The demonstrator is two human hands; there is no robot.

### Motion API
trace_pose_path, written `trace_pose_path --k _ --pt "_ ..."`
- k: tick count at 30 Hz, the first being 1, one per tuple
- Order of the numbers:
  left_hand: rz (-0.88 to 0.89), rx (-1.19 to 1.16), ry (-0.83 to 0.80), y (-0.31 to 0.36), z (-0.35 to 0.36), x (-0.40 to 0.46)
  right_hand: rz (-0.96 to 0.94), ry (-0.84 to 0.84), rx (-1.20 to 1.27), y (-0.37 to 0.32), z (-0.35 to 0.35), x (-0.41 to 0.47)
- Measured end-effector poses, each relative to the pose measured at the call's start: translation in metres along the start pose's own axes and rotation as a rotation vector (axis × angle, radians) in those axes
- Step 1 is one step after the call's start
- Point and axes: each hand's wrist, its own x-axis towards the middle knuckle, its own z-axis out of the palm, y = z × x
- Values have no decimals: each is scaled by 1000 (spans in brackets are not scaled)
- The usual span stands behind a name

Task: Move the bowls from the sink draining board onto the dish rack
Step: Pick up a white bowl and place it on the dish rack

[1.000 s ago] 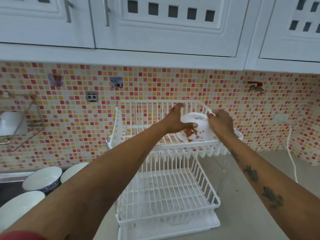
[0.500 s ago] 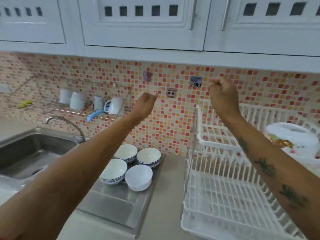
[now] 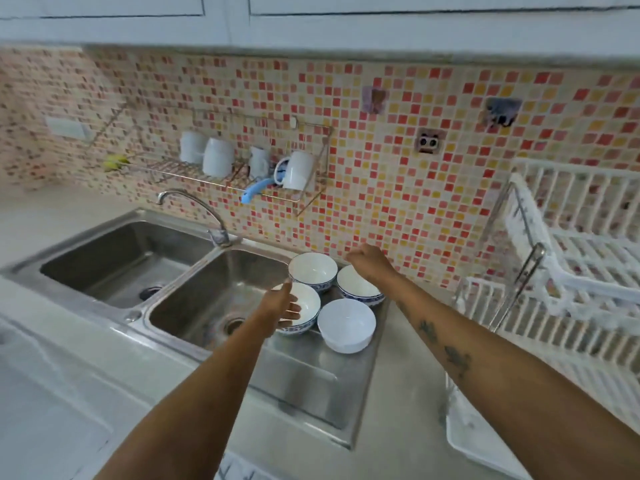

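Several white bowls sit together on the steel draining board (image 3: 311, 386) right of the sink. Three have blue patterned rims: a far-left bowl (image 3: 313, 270), a far-right bowl (image 3: 356, 287) and a near-left bowl (image 3: 308, 308). A plain white bowl (image 3: 346, 323) sits upside down at the near right. My left hand (image 3: 278, 304) is open, fingers spread over the near-left bowl's rim. My right hand (image 3: 370, 263) hovers above the far-right bowl with fingers loosely curled, holding nothing. The white two-tier dish rack (image 3: 568, 268) stands at the right edge.
A double steel sink (image 3: 214, 289) with a curved tap (image 3: 204, 213) lies to the left. A wire wall shelf (image 3: 242, 178) holds several white mugs above the sink. Mosaic tiles cover the wall; white cabinets hang overhead.
The view swung left from the rack to the sink. Both hands, which had let go of the patterned bowl on the rack's top tier, dropped from wall height to the bowls on the draining board.
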Motion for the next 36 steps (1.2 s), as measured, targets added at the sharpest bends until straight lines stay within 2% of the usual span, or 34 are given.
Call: trace_pose_path --k 5,10,14,17,23,32,34,36 --pt "-208 -105 -142 -60 20 30 306 31 77 72 25 30" --pt "-272 -218 -235 -83 52 52 438 30 167 118 48 38" --pt "-352 -250 -237 -93 70 71 568 -29 182 136 65 40" --pt "-371 -211 -250 -96 84 79 588 -37 209 146 72 44" --pt "-290 -294 -254 -103 94 86 609 -51 353 156 77 38" --pt "-272 -306 -216 -101 99 85 609 -30 397 145 70 32" --pt "-196 -337 -226 -91 102 76 555 19 375 133 62 31" --pt "-113 -356 -237 -68 98 64 422 95 329 115 47 31"
